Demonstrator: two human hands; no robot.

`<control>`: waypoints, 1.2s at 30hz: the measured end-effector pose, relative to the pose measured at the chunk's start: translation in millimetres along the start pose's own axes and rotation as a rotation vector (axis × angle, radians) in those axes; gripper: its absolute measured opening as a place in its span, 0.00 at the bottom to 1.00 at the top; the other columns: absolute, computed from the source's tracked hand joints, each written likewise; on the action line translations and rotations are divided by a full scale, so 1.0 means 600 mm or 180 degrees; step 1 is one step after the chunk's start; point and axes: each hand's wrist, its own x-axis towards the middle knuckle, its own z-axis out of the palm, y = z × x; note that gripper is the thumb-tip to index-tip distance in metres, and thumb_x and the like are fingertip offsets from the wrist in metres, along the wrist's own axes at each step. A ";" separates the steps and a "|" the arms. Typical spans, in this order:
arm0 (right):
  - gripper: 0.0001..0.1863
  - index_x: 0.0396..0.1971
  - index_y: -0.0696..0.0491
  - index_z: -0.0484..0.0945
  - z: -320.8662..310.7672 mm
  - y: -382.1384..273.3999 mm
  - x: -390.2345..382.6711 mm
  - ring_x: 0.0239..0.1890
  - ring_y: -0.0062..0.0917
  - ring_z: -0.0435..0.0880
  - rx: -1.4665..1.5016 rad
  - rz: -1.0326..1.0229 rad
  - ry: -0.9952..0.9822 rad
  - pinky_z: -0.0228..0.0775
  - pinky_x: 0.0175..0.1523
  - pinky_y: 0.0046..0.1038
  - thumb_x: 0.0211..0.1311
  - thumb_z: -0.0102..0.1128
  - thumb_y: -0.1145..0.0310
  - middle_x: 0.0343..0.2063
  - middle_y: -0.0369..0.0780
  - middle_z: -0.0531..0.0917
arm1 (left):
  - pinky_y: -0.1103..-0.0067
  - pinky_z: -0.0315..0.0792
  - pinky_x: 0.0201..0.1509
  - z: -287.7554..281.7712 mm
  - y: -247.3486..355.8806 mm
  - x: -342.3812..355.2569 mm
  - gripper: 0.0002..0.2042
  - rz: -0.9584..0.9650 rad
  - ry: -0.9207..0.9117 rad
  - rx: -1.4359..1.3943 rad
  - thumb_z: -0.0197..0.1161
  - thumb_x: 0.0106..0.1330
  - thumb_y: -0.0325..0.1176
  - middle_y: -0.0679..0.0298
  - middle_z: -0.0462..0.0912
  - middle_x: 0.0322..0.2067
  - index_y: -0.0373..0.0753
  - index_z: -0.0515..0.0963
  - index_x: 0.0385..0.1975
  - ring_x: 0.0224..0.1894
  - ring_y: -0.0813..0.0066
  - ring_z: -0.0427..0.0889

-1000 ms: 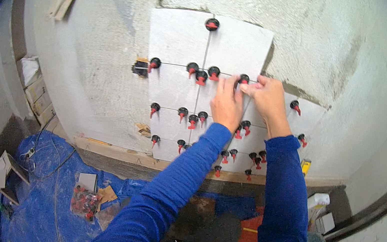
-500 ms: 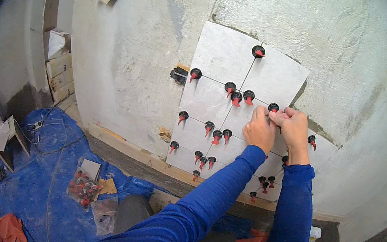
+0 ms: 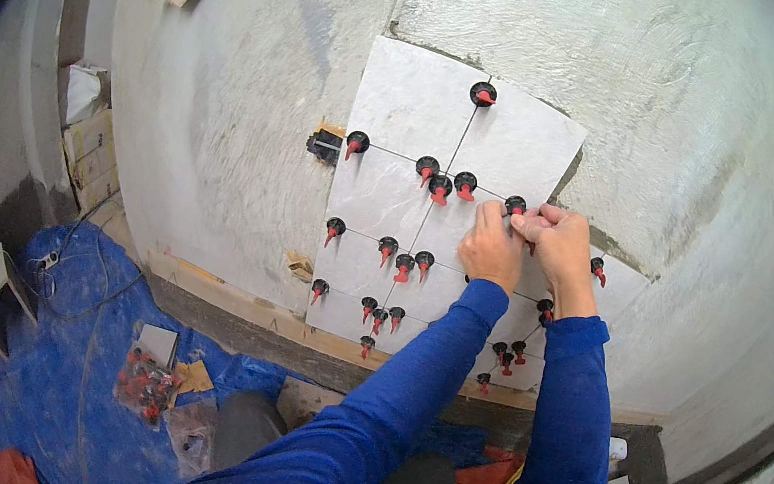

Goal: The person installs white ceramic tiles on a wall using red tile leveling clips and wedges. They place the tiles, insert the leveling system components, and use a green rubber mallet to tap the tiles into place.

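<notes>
Pinching at a black-and-red levelling clip (image 3: 515, 204), the right hand (image 3: 559, 256) has its thumb and finger close together; the left hand (image 3: 492, 252) sits just beside with fingers bent, and whether it grips anything I cannot tell. The clip stands at the joint below the upper pale tiles (image 3: 415, 99); it looks light and stiff, probably plastic, best held by its red handle, while the tiles are likely heavy, hard and brittle at the edges. Behind them lies the rough grey wall (image 3: 261, 111)
</notes>
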 end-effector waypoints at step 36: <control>0.41 0.58 0.82 0.72 0.001 0.003 0.009 0.40 0.30 0.89 -0.0125 0.0090 0.0186 0.80 0.47 0.27 0.49 0.82 0.71 0.39 0.53 0.90 | 0.60 0.70 0.36 0.044 0.006 -0.010 0.17 0.0146 0.0916 -0.0058 0.73 0.65 0.44 0.58 0.81 0.37 0.41 0.77 0.43 0.32 0.50 0.80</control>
